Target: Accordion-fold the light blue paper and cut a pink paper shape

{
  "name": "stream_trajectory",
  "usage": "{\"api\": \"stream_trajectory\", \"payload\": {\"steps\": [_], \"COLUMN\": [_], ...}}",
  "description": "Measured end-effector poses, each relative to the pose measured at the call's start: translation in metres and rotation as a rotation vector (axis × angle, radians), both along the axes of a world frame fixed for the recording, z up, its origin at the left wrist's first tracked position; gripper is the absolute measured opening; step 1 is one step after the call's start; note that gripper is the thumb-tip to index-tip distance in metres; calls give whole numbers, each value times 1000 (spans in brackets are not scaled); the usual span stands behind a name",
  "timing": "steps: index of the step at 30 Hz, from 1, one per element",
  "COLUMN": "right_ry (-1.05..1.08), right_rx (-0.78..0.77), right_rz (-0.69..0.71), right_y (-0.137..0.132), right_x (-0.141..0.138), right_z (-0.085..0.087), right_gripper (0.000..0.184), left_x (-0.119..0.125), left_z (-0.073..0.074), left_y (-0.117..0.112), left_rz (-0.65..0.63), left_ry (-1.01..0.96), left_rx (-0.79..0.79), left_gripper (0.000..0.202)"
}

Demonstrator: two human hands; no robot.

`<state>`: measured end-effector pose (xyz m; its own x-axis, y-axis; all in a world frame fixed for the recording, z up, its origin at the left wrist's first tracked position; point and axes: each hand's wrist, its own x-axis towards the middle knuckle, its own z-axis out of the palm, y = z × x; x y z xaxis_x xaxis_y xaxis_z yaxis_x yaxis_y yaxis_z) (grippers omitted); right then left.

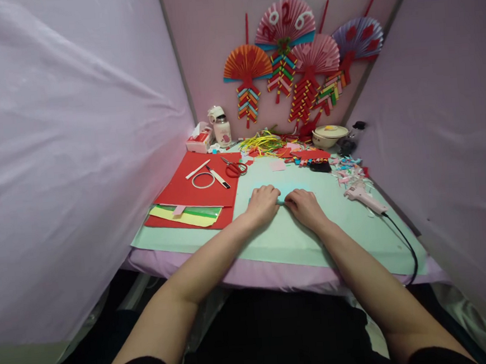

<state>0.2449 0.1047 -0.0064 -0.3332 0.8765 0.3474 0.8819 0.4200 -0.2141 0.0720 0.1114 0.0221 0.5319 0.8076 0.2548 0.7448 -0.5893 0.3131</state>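
Observation:
Both my hands rest side by side on a pale blue paper piece [288, 191] lying on the mint-green mat [281, 235]. My left hand [263, 202] has its fingers curled down and presses on the paper's left part. My right hand [305, 205] is also curled, its fingertips pinching the paper's near edge next to the left hand. Most of the paper is hidden under my hands.
Red paper sheets [201, 188] with a tape ring [203, 180], a white pen [218, 177] and red scissors [234, 167] lie to the left. A glue gun [364, 197] with its black cord lies to the right. Paper scraps, a bowl [329, 135] and paper fans [285, 27] fill the back.

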Motion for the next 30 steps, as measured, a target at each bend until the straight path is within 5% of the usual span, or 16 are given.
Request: {"api": "stream_trajectory", "payload": {"steps": [7, 21, 30], "right_ry": [18, -4, -20], "right_rx": [60, -138, -276], "right_rz": [29, -71, -169], "right_y": [-3, 3, 6], "right_x": [-2, -5, 6], "right_z": [2, 3, 18], "right_gripper": [11, 15, 18], "left_x": [-7, -9, -22], "left_z": [-23, -14, 2], "left_y": [16, 11, 18], "left_rz": [5, 75, 180], "left_ry": [-16, 106, 189], "left_rx": [51, -33, -147], "left_gripper": [18, 20, 21]}}
